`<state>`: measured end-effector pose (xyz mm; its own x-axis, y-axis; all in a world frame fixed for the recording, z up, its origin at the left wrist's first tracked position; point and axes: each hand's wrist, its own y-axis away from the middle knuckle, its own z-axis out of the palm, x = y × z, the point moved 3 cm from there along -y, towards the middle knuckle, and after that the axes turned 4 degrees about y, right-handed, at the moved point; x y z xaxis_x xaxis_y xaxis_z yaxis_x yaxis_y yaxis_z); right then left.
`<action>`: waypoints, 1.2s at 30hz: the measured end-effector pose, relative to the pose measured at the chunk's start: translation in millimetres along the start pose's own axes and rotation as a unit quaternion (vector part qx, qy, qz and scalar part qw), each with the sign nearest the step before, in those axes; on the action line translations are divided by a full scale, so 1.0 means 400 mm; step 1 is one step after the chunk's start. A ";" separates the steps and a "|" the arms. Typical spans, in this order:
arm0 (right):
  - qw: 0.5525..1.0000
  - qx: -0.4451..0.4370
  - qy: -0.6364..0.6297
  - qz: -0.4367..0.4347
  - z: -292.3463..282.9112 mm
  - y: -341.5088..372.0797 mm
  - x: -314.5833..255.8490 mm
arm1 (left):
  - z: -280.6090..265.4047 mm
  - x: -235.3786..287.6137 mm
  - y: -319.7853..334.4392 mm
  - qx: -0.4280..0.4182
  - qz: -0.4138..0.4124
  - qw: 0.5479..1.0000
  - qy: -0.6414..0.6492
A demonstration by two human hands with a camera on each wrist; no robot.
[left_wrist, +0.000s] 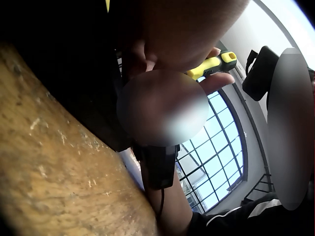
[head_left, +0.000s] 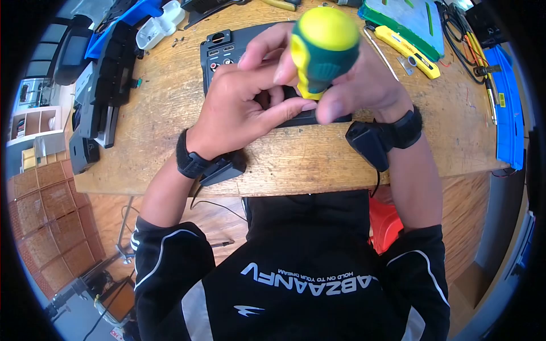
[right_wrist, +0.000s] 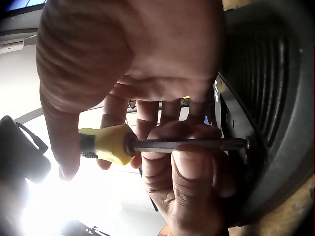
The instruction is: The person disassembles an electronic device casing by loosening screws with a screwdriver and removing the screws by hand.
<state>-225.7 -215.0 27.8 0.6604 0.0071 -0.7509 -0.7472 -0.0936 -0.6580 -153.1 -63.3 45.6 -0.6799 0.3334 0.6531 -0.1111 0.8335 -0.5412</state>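
Note:
In the head view my right hand (head_left: 369, 85) grips the green and yellow handle of a screwdriver (head_left: 327, 51), held upright over a black device (head_left: 211, 57). My left hand (head_left: 236, 108) sits low beside it, thumb and fingers together at the shaft. The right wrist view shows the metal shaft (right_wrist: 167, 145) running between the left thumb (right_wrist: 189, 164) and fingers. Its tip meets a small screw (right_wrist: 247, 143) in a recess beside the ribbed black housing (right_wrist: 261, 78). Round sockets show on the device's far left panel; both hands hide much of the rest.
On the wooden workbench (head_left: 153, 119), a yellow utility knife (head_left: 406, 51) and a green-edged tray (head_left: 404, 25) lie at the back right. Black casings (head_left: 111, 79) stand left, near a white container (head_left: 162, 25) and loose screws. A blue bin (head_left: 508, 113) edges the right side.

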 end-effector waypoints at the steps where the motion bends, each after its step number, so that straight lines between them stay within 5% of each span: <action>1: 1.000 0.001 0.000 0.000 -0.006 0.006 -0.004 | 0.000 0.003 -0.002 0.017 -0.007 1.000 0.013; 3: 0.971 0.035 -0.106 0.212 -0.029 0.024 0.001 | -0.001 0.002 -0.002 -0.026 0.006 1.000 -0.006; 4: 0.951 0.008 -0.211 0.228 -0.034 0.009 -0.016 | 0.005 0.000 -0.002 -0.029 -0.032 0.999 0.033; 8: 0.941 0.039 -0.193 0.274 -0.013 0.016 -0.062 | -0.001 0.003 -0.012 -0.042 -0.047 0.997 0.034; 9: 0.942 0.039 -0.193 0.274 -0.020 0.016 -0.041 | -0.005 0.005 -0.013 -0.050 -0.036 0.998 0.005; 11: 0.994 -0.030 -0.011 0.104 -0.022 0.002 -0.030 | -0.004 -0.005 -0.002 -0.027 -0.032 0.999 0.018; 12: 0.999 0.003 -0.010 0.036 -0.007 -0.007 -0.027 | -0.006 -0.005 -0.001 -0.004 -0.029 0.999 0.030; 15: 0.994 0.023 -0.085 0.064 0.002 0.007 -0.012 | -0.012 0.028 -0.011 -0.044 -0.034 0.998 -0.021; 16: 0.984 0.001 -0.081 0.159 -0.019 0.022 -0.004 | -0.008 0.026 -0.012 -0.041 -0.033 0.998 -0.030; 20: 0.988 -0.019 -0.070 0.139 -0.036 0.021 0.000 | 0.003 0.011 -0.009 -0.026 -0.067 0.995 0.065; 25: 0.991 0.014 -0.075 0.107 -0.014 0.007 -0.002 | -0.001 -0.003 -0.004 -0.004 -0.021 0.999 -0.036; 27: 0.998 0.003 -0.048 0.029 -0.018 0.008 0.009 | -0.004 0.002 -0.004 -0.005 0.010 1.000 -0.010; 29: 0.994 0.004 -0.081 0.066 -0.032 0.018 0.002 | -0.009 0.017 -0.009 -0.025 0.003 0.999 -0.043; 31: 0.972 -0.002 -0.144 0.188 -0.047 0.025 0.000 | 0.003 0.001 -0.005 -0.042 -0.092 0.992 0.077; 35: 0.979 -0.008 -0.106 0.173 -0.036 0.017 -0.013 | -0.009 0.006 -0.016 -0.042 -0.014 0.999 -0.016; 36: 0.992 0.008 -0.057 0.111 -0.023 0.008 -0.020 | -0.011 -0.001 -0.011 -0.042 -0.014 0.999 -0.017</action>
<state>-232.7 -224.6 32.4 0.4668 0.1014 -0.8785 -0.8752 -0.0893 -0.4754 -148.9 -65.3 50.2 -0.7017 0.2963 0.6479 -0.0699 0.8764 -0.4765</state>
